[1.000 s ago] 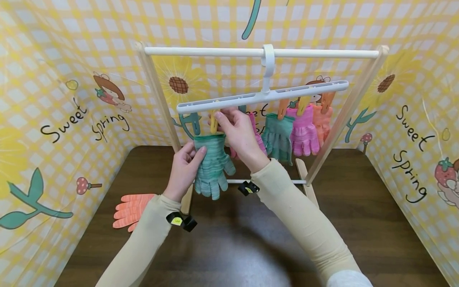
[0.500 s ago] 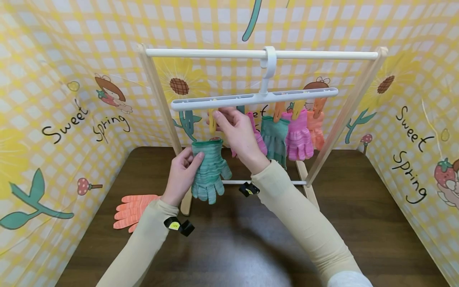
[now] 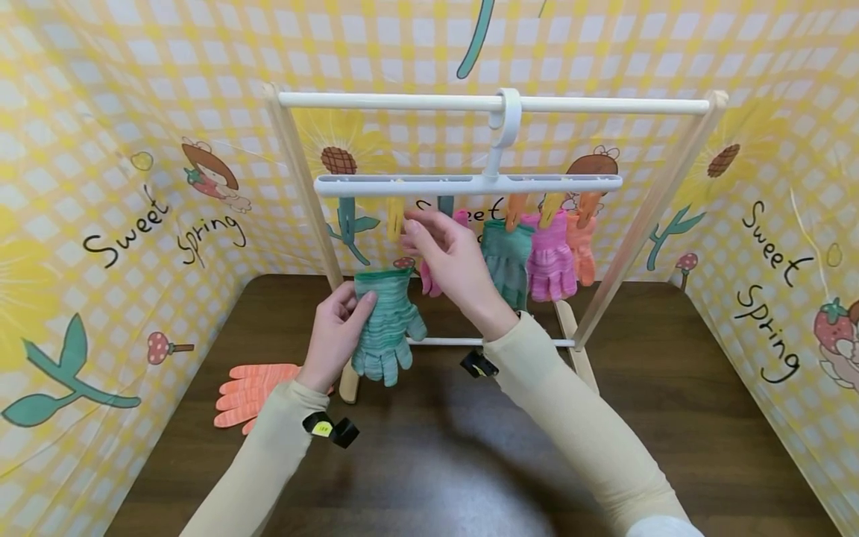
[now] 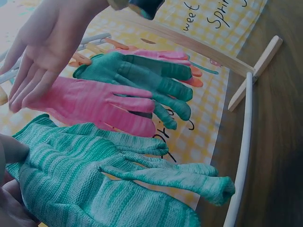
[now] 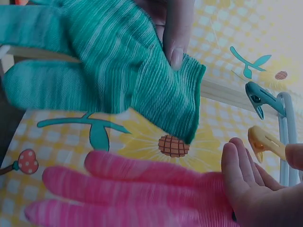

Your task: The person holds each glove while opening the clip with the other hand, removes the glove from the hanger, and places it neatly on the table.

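A dark wood-grain bench (image 3: pixel 416 462) is bearing an orange glove (image 3: pixel 251 391), lying flat near the left sleeve (image 3: pixel 251 455). Over the bench, the left hand (image 3: pixel 335 321) is pinching a striped green glove (image 3: pixel 385 324) at the side of its cuff, glove fingers pointing downward, while the right hand (image 3: pixel 450 253) is extending loosely straightened fingers beside a yellow clip (image 3: pixel 395 220), thumb contact being undeterminable; the cuff is sitting below that clip, apart from it. Farther back, clipped gloves (image 3: pixel 550 265) are hanging from a pale hanger (image 3: pixel 396 185) on a wooden frame (image 3: pixel 679 168), and a yellow checked backdrop (image 3: pixel 403 45) is enclosing the area.
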The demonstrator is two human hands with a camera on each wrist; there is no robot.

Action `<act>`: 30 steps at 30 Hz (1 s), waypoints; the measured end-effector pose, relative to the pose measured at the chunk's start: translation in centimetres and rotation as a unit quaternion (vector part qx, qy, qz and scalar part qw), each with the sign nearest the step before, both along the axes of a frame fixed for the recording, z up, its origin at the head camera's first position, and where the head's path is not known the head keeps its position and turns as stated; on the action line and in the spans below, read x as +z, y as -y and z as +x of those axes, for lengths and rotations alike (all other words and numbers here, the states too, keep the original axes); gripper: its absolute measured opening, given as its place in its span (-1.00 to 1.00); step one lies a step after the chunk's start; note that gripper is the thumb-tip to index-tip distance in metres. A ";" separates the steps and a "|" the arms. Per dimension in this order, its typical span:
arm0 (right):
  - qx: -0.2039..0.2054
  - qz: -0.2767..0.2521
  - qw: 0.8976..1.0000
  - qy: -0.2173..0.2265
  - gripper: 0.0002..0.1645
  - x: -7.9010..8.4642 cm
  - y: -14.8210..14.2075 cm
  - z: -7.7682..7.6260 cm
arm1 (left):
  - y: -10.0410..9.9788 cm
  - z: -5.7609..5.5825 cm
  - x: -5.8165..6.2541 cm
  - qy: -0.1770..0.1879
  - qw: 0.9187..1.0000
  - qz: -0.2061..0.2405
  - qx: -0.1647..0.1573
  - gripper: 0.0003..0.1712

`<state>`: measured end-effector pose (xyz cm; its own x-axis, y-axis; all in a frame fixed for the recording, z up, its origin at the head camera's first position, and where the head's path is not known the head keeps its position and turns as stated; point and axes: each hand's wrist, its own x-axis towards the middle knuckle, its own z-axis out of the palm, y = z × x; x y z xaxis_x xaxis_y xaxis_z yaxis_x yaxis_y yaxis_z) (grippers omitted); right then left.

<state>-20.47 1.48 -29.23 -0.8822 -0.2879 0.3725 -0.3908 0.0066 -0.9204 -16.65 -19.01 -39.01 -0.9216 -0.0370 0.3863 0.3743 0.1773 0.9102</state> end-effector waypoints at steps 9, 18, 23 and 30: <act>-0.007 0.053 0.998 -0.027 -0.63 -1.6 -2.5 1.4 | 0.4 0.6 -0.4 -0.029 0.997 -0.059 0.027 -0.90; -0.032 0.113 0.993 -0.025 -0.61 -4.2 -6.1 2.4 | 0.8 1.1 -1.6 -0.043 0.989 -0.133 0.045 -0.90; -0.041 0.123 0.991 -0.005 -0.61 -5.7 -8.2 2.9 | 0.5 1.0 -2.3 -0.079 0.982 -0.169 0.043 -0.93; -0.052 0.134 0.990 0.005 -0.66 -8.2 -11.3 3.0 | 0.0 0.9 -3.6 -0.128 0.949 -0.274 0.084 -0.97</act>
<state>-17.45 12.78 -37.47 -0.9157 -0.2825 0.2858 -0.3658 0.2913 -0.8839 -15.72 -19.01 -42.57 -0.7934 0.0958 0.6011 0.4957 0.6749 0.5467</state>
